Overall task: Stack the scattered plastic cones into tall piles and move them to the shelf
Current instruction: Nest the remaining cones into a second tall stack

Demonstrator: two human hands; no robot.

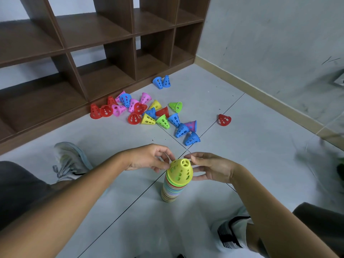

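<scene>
A tall pile of stacked cones (170, 190) stands on the floor between my knees, topped by a yellow cone (179, 172). My left hand (147, 158) touches the yellow cone's upper left side with its fingertips. My right hand (212, 169) holds the same cone from the right, thumb near the tip and fingers at the rim. Several loose cones (149, 113) in red, pink, blue, yellow and green lie scattered on the floor in front of the brown shelf (104, 45). Two blue cones (162, 81) sit near the shelf base, and a red cone (224, 120) lies alone at the right.
The shelf has open compartments along the back wall. A grey wall with a beige skirting board (260, 95) runs along the right. My shoes (68, 161) (230, 233) rest on the grey tiled floor on either side of the pile.
</scene>
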